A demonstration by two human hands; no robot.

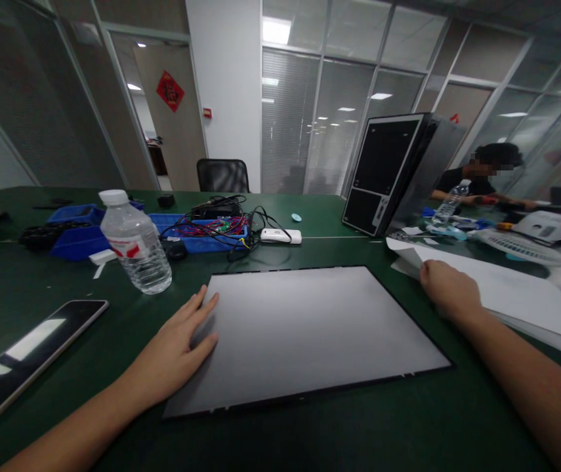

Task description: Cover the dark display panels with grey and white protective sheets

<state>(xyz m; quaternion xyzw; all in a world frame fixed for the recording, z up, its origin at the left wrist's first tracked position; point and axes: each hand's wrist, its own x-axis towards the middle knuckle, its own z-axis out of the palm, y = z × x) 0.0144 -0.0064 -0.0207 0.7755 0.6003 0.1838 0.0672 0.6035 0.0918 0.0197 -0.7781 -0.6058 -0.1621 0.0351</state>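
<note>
A flat grey-white panel with a thin black frame [304, 334] lies on the green table in front of me. It looks like a screen's backlight panel. My left hand [184, 344] rests on its left edge, fingers spread and stretched out. To the right of the panel, my right hand [450, 288] is closed on the near left corner of some white sheets [516, 278]. The corner is bent up where the fingers hold it, and the fingertips are partly hidden. The sheets reach out past the right edge of the view.
A water bottle [137, 246] and a phone [34, 357] are on the left. Behind the panel are a blue tray of wires [211, 242] and a white device [281, 236]. A black computer tower [398, 174] stands back right. Another person [481, 177] sits beyond it.
</note>
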